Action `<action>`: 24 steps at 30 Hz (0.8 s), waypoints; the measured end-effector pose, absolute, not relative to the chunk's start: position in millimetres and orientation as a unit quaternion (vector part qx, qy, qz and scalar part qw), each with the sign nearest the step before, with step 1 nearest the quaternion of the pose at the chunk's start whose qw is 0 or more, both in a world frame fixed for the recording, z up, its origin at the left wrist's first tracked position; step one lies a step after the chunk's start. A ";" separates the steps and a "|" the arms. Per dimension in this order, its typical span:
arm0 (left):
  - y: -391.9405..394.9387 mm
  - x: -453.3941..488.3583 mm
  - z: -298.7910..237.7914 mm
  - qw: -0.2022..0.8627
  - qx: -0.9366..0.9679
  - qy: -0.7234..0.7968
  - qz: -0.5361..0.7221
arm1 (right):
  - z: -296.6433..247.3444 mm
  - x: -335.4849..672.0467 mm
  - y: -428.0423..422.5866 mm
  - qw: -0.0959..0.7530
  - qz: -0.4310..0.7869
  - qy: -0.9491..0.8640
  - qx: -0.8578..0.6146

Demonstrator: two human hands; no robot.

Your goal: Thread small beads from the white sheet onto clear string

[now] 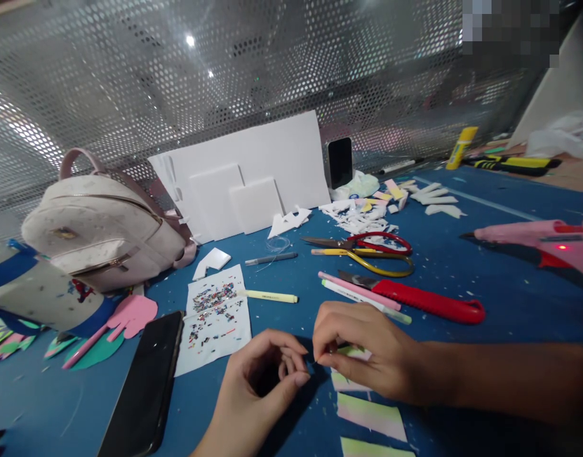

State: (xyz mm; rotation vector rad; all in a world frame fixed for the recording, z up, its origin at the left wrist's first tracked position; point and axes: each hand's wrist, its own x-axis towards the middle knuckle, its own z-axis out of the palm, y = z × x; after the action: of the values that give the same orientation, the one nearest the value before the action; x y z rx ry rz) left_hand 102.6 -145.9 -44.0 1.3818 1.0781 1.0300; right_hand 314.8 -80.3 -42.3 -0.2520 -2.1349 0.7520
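Observation:
My left hand [265, 381] is curled low in the middle, thumb and fingers pinched together. My right hand [368, 352] comes in from the right and its fingertips pinch close to the left thumb; what either holds is too small to make out. Under the right hand lie pale green and pink paper strips [370, 416] on the blue table [486, 279]. A white sheet with tiny coloured snippets [215, 317] is just left of my hands.
A black phone [146, 384] lies at front left. Beyond my hands are pens, a red utility knife [425, 298], scissors [368, 251], white foam boards [253, 178], a pale backpack [101, 228] and a pink glue gun [539, 238] at right.

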 end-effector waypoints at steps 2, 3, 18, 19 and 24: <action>-146.2 101.6 -44.1 0.522 0.584 0.452 0.426 | -43.0 315.0 -80.3 0.417 0.302 -0.850 -0.111; -146.3 101.0 -44.4 0.519 0.588 0.453 0.424 | -43.3 315.2 -80.2 0.415 0.303 -0.850 -0.115; -147.3 103.7 -45.0 0.531 0.561 0.461 0.437 | -47.6 313.9 -77.0 0.344 0.297 -0.887 -0.080; -147.1 103.8 -45.2 0.532 0.559 0.460 0.439 | -48.1 314.0 -76.8 0.341 0.293 -0.890 -0.080; -146.4 105.0 -45.0 0.532 0.555 0.464 0.440 | -48.5 313.4 -76.2 0.334 0.287 -0.894 -0.080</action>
State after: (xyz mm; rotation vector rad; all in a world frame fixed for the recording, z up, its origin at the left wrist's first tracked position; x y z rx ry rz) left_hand 105.0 -146.4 -45.0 1.3245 1.1073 1.0489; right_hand 313.4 -76.2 -48.5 -0.2076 -2.3333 0.7494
